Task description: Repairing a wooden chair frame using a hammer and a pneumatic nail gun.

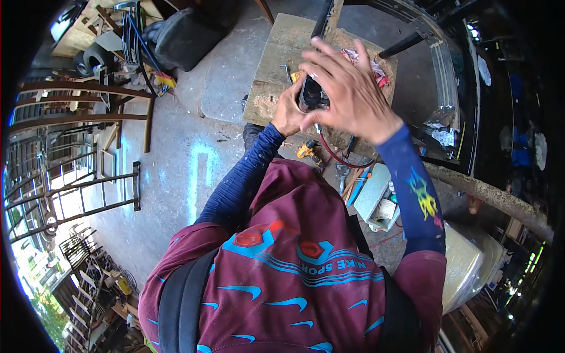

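My left hand [288, 109] is closed around the side of a black tool [312, 93] over a wooden workbench [272, 75]. A dark red hose [331, 152] curves away below the tool and seems to join its near end; my hands hide the joint. Fingers spread, my right hand [348, 88] is raised over the tool's right side and covers part of it. Whether its palm touches the tool I cannot tell. Beyond the hands a black bar [322, 20] runs alongside a wooden strip [335, 16]. A red and white wrapper or cloth [381, 77] lies behind my right hand.
A yellow and black drill [307, 150] is below the bench's near edge. To its right stands a pale green box [372, 194] holding containers. A dark padded seat [187, 40] is at the far left, with wooden frames [79, 88] nearer. A metal frame [444, 65] rises at right.
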`<state>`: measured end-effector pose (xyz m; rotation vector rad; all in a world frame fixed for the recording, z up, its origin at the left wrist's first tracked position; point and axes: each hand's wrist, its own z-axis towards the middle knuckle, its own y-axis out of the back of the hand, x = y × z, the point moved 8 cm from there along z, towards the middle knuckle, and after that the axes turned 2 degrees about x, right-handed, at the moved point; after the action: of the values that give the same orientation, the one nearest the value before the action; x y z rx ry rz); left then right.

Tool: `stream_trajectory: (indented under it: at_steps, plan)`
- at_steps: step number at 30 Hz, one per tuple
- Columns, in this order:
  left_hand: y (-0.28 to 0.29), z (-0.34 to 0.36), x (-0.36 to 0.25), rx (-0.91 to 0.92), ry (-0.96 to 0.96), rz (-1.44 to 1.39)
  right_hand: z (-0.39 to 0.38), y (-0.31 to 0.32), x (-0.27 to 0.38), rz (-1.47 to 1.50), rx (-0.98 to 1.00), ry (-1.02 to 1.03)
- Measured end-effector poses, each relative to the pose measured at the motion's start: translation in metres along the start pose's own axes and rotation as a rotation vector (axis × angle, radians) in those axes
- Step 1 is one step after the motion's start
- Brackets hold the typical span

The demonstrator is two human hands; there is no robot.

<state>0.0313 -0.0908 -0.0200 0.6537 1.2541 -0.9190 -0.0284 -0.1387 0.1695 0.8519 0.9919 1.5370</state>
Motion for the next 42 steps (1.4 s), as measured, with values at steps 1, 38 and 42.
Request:
stream_trajectory:
  at_steps: [1,38,42]
  plan:
    - [-0.002,0.002,-0.005,0.008,-0.002,-0.005,-0.007,0.013,0.006,-0.007,0.002,-0.007]
    - [0.0,-0.022,0.009,0.084,0.097,0.419,-0.178,-0.381,-0.109,0.238,0.255,-1.008]
    - [0.001,-0.015,0.016,0.049,0.162,0.198,-0.174,-0.375,-0.125,0.138,0.31,-1.073]
